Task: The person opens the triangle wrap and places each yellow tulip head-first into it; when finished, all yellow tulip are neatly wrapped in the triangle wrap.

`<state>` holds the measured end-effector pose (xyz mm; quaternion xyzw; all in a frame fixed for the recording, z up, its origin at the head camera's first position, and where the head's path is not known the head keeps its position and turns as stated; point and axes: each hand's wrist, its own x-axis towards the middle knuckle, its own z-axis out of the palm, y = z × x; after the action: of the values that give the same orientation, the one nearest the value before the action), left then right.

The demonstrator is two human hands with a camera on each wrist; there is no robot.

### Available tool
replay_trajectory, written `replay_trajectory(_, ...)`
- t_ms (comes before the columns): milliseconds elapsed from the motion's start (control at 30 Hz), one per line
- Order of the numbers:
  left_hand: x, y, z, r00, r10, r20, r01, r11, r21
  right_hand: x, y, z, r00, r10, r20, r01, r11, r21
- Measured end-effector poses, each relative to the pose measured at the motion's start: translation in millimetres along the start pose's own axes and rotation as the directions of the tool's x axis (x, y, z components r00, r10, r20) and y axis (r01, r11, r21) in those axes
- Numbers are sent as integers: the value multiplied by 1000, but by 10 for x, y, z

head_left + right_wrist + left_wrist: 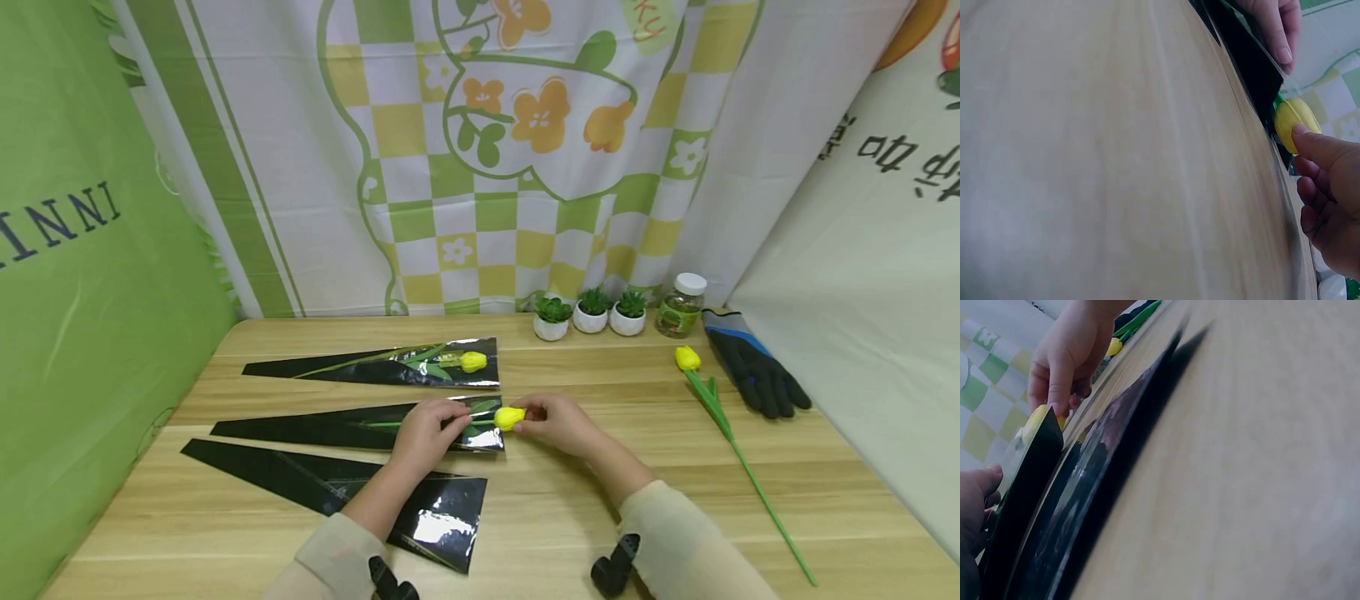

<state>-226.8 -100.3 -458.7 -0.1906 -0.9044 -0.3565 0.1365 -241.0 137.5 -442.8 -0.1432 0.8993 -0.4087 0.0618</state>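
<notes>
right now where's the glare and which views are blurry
Head view: sharp, with wide-angle bending at the edges and white glare on the nearest black sleeve. Left wrist view: the table is a soft blur, the sleeve edge close and dark. Right wrist view: blurred wood fills most; the yellow tulip is fairly clear.

Both hands (495, 425) close together, pinching

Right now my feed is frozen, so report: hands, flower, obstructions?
Left hand holds middle black sleeve mouth. Right hand pinches yellow tulip head at that mouth. Nothing blocking.
</notes>
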Motion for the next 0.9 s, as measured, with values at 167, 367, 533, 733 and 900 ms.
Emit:
replay_trajectory(167,14,26,-18,1000,-4,-7,4,1000,-22,47,-62,97,999,-39,-2,39,999,27)
replay_trajectory(367,20,31,-20,1000,-14,-14,14,1000,-27,72,-103,175,998,-52,-20,54,997,58)
replay_trajectory(533,22,41,-26,1000,-7,-23,7,1000,-24,97,-105,211,998,-64,-25,65,996,61)
replay_trajectory(733,24,42,-31,1000,-11,-25,10,1000,-28,110,-132,228,995,-99,12,98,994,57)
replay_trajectory(900,24,41,-38,1000,-15,-18,14,999,-32,113,-158,254,995,-93,30,92,995,40)
